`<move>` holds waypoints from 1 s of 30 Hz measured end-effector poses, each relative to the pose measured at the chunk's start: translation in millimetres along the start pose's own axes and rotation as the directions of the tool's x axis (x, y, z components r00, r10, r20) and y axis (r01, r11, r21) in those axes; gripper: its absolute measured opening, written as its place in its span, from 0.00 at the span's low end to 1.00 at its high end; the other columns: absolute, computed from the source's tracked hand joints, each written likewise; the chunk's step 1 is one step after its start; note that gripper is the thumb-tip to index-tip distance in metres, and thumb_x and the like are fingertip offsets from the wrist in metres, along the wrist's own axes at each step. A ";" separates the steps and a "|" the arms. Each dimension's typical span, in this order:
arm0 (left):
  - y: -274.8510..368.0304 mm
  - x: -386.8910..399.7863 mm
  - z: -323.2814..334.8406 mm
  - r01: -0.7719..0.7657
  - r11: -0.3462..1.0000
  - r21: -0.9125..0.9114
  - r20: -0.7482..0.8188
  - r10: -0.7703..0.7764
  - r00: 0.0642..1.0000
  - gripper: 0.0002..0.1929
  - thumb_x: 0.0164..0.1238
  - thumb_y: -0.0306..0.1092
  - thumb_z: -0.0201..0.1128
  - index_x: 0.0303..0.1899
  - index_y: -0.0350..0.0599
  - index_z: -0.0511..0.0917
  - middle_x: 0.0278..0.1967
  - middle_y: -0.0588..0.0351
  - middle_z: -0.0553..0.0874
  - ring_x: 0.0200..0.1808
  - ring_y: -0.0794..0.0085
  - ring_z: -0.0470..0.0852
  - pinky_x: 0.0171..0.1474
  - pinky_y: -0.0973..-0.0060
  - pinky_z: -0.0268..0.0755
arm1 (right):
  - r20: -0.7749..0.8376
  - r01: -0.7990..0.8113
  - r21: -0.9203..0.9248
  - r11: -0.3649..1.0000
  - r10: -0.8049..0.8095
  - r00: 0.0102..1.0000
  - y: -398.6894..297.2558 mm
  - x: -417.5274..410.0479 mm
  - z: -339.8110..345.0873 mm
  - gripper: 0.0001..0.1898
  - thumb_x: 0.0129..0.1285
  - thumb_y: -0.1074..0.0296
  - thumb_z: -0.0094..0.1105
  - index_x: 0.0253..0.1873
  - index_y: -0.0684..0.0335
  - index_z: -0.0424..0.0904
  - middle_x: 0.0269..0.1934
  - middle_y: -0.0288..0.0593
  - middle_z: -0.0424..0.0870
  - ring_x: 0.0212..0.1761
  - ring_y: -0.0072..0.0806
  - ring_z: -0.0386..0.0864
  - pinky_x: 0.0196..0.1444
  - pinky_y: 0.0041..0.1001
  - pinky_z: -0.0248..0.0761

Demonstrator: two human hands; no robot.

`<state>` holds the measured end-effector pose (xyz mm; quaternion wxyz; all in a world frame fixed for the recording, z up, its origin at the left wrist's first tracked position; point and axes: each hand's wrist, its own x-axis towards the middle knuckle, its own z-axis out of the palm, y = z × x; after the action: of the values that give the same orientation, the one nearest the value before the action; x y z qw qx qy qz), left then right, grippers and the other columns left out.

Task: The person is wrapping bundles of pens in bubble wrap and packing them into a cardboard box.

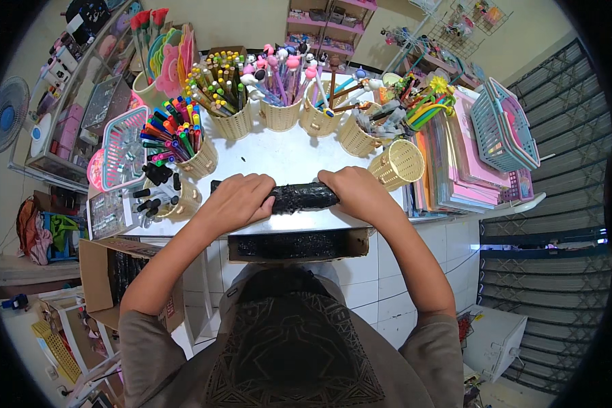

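Both of my hands are on a long black plastic-wrapped bundle (306, 198) lying crosswise near the table's front edge. My left hand (242, 199) is closed over its left part, with a dark end showing past the knuckles. My right hand (351, 194) grips the other end, fingers curled out of sight. Wrinkled shiny plastic shows between the two hands; what is inside is hidden. Just below the table edge, in front of my body, an open cardboard box (362, 244) holds glossy black material (296, 246).
On the white table (265, 155), woven cups hold colored markers (176, 130), pencils (219, 81) and animal-topped pens (285, 76). A woven cup (398, 163) tilts by my right hand. Stacked folders (454, 168) and a blue basket (502, 127) stand right; a larger cardboard box (99, 278) is left.
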<state>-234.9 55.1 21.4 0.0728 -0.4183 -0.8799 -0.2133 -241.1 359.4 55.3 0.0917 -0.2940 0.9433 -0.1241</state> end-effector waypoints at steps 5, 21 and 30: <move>13.6 -11.5 -24.8 0.069 0.998 -0.002 -0.010 -0.069 0.998 0.13 0.72 0.35 0.72 0.45 0.42 0.75 0.31 0.46 0.86 0.35 0.44 0.89 0.38 0.51 0.80 | -0.019 -0.014 -0.046 0.999 0.013 1.000 -15.9 2.2 -16.7 0.14 0.56 0.73 0.77 0.48 0.58 0.86 0.32 0.55 0.91 0.41 0.59 0.92 0.49 0.54 0.84; 132.6 -31.7 -72.2 0.623 0.730 -0.281 0.142 -0.611 0.779 0.36 0.69 0.65 0.81 0.50 0.37 0.77 0.39 0.38 0.89 0.45 0.37 0.90 0.50 0.48 0.80 | 0.158 0.362 -0.037 0.931 -0.353 0.922 -61.7 34.0 -47.1 0.12 0.49 0.68 0.78 0.40 0.60 0.91 0.33 0.55 0.91 0.42 0.56 0.92 0.49 0.51 0.85; 159.1 -84.7 -51.0 0.706 0.517 -0.484 0.239 -0.698 0.675 0.24 0.92 0.54 0.61 0.53 0.36 0.74 0.34 0.33 0.85 0.39 0.38 0.87 0.48 0.49 0.76 | 0.365 0.578 -0.002 0.816 -0.538 0.760 -106.1 58.0 -36.7 0.12 0.52 0.70 0.79 0.44 0.62 0.94 0.38 0.53 0.95 0.45 0.53 0.94 0.51 0.47 0.88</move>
<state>-61.2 62.1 91.3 -0.1466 -0.0315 -0.8755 -0.4594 -240.7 248.0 115.1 0.1987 -0.5836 0.7865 -0.0373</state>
